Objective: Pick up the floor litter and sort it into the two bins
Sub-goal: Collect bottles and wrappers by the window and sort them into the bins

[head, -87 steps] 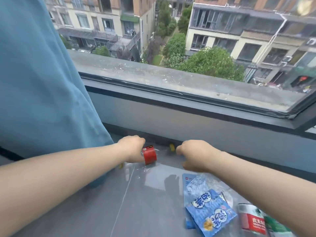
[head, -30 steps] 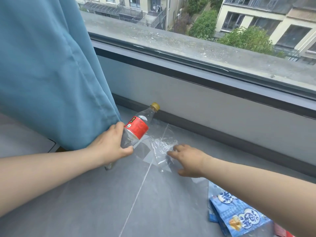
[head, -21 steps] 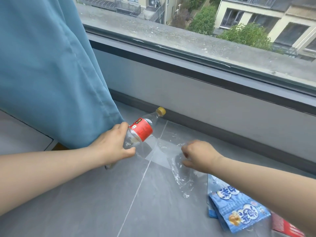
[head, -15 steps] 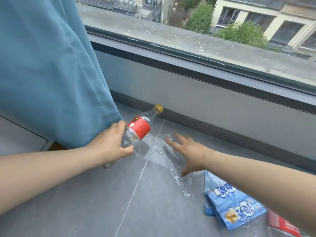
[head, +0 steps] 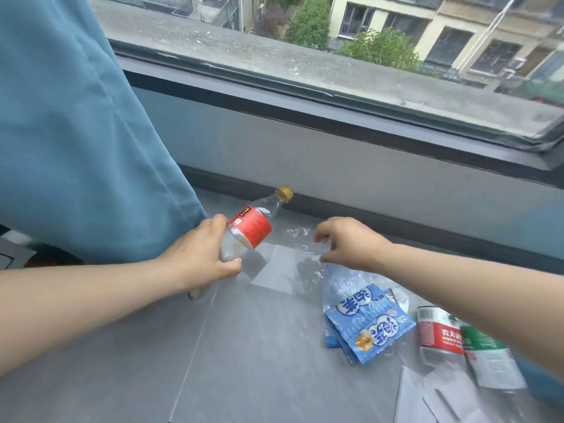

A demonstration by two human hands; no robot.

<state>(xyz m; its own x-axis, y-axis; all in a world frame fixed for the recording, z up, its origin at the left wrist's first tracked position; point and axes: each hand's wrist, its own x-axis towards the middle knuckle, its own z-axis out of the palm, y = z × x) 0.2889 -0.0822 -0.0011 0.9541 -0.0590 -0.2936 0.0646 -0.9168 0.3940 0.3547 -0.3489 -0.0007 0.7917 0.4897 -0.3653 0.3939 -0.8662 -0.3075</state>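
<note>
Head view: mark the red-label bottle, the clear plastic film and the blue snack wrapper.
red-label bottle [head: 254,228], head view, on its red label.
clear plastic film [head: 306,248], head view, crinkled upper part.
blue snack wrapper [head: 370,334], head view, middle of its face.

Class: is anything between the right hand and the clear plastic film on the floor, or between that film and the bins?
Nothing visible: the right hand pinches the clear plastic film directly. No bin is in view, so that path cannot be judged.
</note>
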